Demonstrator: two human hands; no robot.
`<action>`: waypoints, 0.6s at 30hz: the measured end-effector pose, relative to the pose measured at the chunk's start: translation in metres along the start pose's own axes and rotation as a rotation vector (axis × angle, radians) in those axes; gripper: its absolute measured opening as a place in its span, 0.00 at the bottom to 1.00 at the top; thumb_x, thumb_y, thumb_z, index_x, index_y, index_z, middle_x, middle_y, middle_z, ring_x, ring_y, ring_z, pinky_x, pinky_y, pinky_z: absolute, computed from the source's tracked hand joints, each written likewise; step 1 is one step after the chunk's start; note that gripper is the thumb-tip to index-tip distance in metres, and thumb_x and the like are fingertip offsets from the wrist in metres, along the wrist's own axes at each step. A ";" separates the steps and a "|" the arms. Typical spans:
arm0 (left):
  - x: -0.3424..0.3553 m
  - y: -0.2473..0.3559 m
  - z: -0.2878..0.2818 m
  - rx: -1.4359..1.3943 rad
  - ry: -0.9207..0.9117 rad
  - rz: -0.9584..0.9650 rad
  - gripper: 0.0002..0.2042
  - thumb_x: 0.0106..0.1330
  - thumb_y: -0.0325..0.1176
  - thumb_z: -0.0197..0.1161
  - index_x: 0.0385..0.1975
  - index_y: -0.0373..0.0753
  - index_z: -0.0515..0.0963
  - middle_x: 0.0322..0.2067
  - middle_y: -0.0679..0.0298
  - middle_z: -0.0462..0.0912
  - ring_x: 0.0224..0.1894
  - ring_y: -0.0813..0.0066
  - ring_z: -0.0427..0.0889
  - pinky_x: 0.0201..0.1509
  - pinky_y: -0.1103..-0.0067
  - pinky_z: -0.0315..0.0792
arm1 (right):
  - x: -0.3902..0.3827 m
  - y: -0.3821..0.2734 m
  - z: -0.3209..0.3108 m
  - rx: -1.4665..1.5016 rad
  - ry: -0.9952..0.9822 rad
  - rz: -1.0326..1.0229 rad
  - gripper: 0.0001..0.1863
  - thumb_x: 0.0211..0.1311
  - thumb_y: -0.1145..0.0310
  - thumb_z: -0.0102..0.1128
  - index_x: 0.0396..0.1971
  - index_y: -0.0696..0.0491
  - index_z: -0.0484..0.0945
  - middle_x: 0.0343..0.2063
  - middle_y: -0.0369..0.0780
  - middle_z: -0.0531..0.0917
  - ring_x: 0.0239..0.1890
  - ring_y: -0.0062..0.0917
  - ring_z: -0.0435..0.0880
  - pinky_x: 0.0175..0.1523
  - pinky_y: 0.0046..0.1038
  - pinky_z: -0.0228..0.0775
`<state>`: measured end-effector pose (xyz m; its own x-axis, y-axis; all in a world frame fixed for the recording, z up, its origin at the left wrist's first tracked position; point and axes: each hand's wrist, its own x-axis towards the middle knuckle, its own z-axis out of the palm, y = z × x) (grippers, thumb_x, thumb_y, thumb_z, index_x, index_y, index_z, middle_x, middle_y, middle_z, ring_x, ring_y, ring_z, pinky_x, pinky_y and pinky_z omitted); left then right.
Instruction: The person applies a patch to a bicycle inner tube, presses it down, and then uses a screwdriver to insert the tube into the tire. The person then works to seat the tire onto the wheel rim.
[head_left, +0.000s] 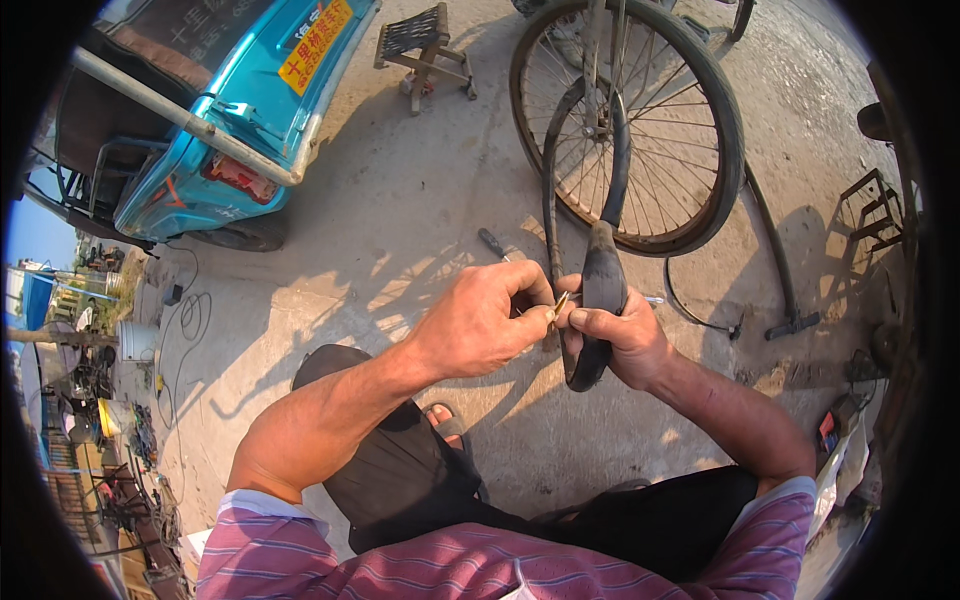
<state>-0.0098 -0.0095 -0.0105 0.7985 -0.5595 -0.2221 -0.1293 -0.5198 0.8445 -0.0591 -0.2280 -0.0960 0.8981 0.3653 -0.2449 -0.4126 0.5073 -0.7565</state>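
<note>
Down here in front, the right hand (632, 338) clasps the black inner tube (603, 275), the left hand (480, 318) pinching a small pale piece (561, 301) just beside! The tube stretches lengthwise away from the person, its bent end pointing back, towards the bicycle wheel (733, 150). Farther left, a blue vehicle (255, 112) sports a yellow label (314, 45) with red writing.

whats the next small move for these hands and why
Probably a gentle tug by the left hand on the small thin piece, with the right hand steadying the black tube. The left thumb and forefinger pinch that piece close beside the tube, and the right hand grips the tube itself. What the piece is, I can't tell.
</note>
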 end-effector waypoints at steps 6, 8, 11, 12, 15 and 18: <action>0.002 0.000 0.002 -0.039 -0.032 0.017 0.09 0.66 0.28 0.65 0.41 0.30 0.84 0.36 0.58 0.89 0.41 0.75 0.87 0.46 0.75 0.81 | 0.000 0.001 0.000 -0.070 0.036 -0.019 0.18 0.68 0.69 0.68 0.53 0.62 0.78 0.35 0.39 0.86 0.32 0.20 0.83 0.41 0.25 0.77; 0.002 0.002 0.003 -0.059 -0.053 0.009 0.09 0.67 0.28 0.66 0.42 0.30 0.83 0.36 0.58 0.89 0.41 0.75 0.88 0.47 0.75 0.81 | 0.001 0.002 -0.001 -0.047 0.030 -0.033 0.16 0.69 0.69 0.68 0.51 0.61 0.79 0.34 0.38 0.85 0.31 0.19 0.83 0.40 0.24 0.76; 0.001 0.004 0.007 -0.069 -0.051 0.019 0.09 0.68 0.29 0.67 0.42 0.30 0.83 0.36 0.59 0.90 0.39 0.77 0.88 0.46 0.75 0.82 | 0.002 0.004 -0.003 -0.090 0.078 0.009 0.14 0.69 0.69 0.68 0.50 0.60 0.80 0.32 0.37 0.85 0.31 0.19 0.83 0.40 0.23 0.76; 0.001 0.004 0.009 -0.071 -0.048 0.002 0.09 0.68 0.30 0.67 0.42 0.30 0.83 0.35 0.59 0.90 0.39 0.77 0.88 0.45 0.75 0.82 | 0.002 0.005 -0.004 -0.093 0.069 0.009 0.14 0.69 0.69 0.68 0.49 0.59 0.80 0.32 0.37 0.85 0.31 0.19 0.83 0.40 0.23 0.76; 0.002 0.005 0.013 -0.093 -0.008 0.005 0.09 0.69 0.30 0.68 0.41 0.30 0.82 0.34 0.60 0.89 0.37 0.78 0.87 0.43 0.77 0.81 | 0.003 0.005 -0.005 -0.096 0.045 0.002 0.13 0.69 0.68 0.68 0.48 0.59 0.81 0.31 0.37 0.84 0.31 0.19 0.83 0.40 0.23 0.76; 0.003 0.002 0.012 -0.042 0.028 0.011 0.08 0.69 0.29 0.67 0.41 0.29 0.82 0.32 0.61 0.89 0.35 0.79 0.86 0.40 0.78 0.81 | 0.004 0.003 -0.003 -0.096 0.044 -0.011 0.14 0.69 0.68 0.69 0.48 0.59 0.81 0.31 0.36 0.84 0.31 0.18 0.82 0.39 0.23 0.76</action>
<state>-0.0145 -0.0204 -0.0152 0.8137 -0.5461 -0.1991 -0.1137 -0.4855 0.8668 -0.0567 -0.2276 -0.1012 0.9092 0.3247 -0.2608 -0.3881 0.4332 -0.8135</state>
